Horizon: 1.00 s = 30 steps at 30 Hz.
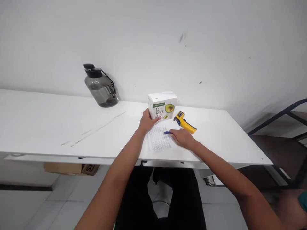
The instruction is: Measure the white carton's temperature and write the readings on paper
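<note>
My left hand grips the lower left side of a white carton printed with avocados, its thumb across the front. The carton stands upright on the white table. In front of it lies a sheet of paper covered with lines of handwriting. A blue pen is held in the closed fingers of my right hand, its tip over the upper right part of the sheet. Just beyond that hand, a yellow and black infrared thermometer rests on the table, right of the carton.
A large grey water bottle with a black cap stands at the back left against the wall. Dark scuffs mark the white table. Below it, a cardboard box shows at left. A dark metal-framed rack stands beyond the right edge.
</note>
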{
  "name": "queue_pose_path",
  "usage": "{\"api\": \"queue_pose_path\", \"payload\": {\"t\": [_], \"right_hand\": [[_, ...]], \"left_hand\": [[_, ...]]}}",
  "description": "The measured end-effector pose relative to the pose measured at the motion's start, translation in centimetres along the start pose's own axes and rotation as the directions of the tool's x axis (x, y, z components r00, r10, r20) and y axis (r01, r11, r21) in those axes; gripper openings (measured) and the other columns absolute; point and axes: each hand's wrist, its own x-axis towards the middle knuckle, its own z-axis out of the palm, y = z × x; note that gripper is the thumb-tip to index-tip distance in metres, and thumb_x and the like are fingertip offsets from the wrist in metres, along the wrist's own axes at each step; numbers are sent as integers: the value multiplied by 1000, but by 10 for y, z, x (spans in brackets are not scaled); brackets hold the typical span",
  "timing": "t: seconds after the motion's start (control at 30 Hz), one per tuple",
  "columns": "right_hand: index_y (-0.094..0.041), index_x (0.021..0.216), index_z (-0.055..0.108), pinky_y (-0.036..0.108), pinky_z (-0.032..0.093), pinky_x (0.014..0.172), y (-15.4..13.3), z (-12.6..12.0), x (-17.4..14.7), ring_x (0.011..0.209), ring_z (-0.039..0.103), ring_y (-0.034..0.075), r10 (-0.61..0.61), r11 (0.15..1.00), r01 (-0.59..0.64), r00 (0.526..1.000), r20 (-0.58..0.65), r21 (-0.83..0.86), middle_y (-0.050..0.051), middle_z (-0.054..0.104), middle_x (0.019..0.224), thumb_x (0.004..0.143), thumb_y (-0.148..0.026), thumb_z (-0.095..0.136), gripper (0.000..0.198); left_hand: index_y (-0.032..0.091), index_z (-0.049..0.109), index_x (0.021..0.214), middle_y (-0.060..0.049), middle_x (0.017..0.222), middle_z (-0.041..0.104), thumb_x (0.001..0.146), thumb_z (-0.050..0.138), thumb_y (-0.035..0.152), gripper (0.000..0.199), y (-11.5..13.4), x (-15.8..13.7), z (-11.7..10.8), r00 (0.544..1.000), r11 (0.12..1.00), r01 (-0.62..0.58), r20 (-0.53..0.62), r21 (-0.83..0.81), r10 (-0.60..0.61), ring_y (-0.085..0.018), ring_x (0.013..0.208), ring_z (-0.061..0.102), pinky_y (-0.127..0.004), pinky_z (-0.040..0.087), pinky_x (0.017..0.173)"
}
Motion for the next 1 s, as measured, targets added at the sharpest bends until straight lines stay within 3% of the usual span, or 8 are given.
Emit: {"api": "queue_pose_path", "payload": {"t": [0.03,0.1,0.2,0.4,0.57,0.77,0.87,1.0], "right_hand": [[-26,98,68,34,47,68,3,-2,-5,63,57,19,61,982,-46,995,-77,181,1,67,73,93,-51,64,26],[-26,94,63,30,44,58,6,-3,-11,56,54,15,216,823,-121,970,-110,555,0,68,75,88,-66,63,40],[-25,80,57,25,29,46,0,-2,-11,45,42,10,372,591,-226,928,-13,774,-3,63,64,80,-74,66,50],[-25,89,64,25,39,55,-31,3,-31,55,46,10,451,684,-317,892,-40,658,-4,67,77,89,-64,63,39],[-24,78,66,28,42,63,-41,2,-43,65,51,14,352,784,-263,934,-54,562,-3,63,72,82,-59,74,36],[-23,83,72,30,38,54,-37,17,-33,49,44,13,398,645,-263,917,-23,717,0,62,61,86,-81,50,62],[-21,72,73,31,39,56,-38,18,-30,52,47,15,463,705,-362,886,-9,610,2,61,57,87,-81,46,67],[-21,59,68,32,43,69,-42,12,-30,62,53,17,499,777,-427,865,-40,462,-1,52,52,83,-66,61,51]], "left_hand": [[23,61,117,-10,119,63,64,91,44,64,-1,2,0,1000,999,4,13,-33,-4,-28,110,64,-48,53,96],[23,62,114,-9,118,67,62,93,41,63,-2,5,0,999,995,6,46,-96,-2,-28,110,66,-48,54,99],[22,63,113,-8,118,70,62,93,37,61,-3,9,-1,996,987,-8,85,-162,22,-28,110,68,-48,55,100],[21,64,117,-9,121,71,61,93,35,64,-5,11,-3,994,967,-1,106,-253,29,-29,111,69,-49,56,100],[20,63,119,-10,123,71,59,94,34,69,-7,12,-2,993,954,9,115,-300,27,-29,113,69,-48,56,101],[20,64,117,-11,122,72,60,94,38,67,-7,11,-1,992,958,-10,114,-285,44,-29,113,69,-48,56,100],[20,64,116,-10,121,72,60,94,39,67,-10,13,0,992,959,-9,118,-282,44,-29,112,69,-48,56,100],[21,63,117,-10,121,72,59,95,39,68,-13,15,0,992,956,-23,113,-291,59,-30,112,69,-50,57,98]]}}
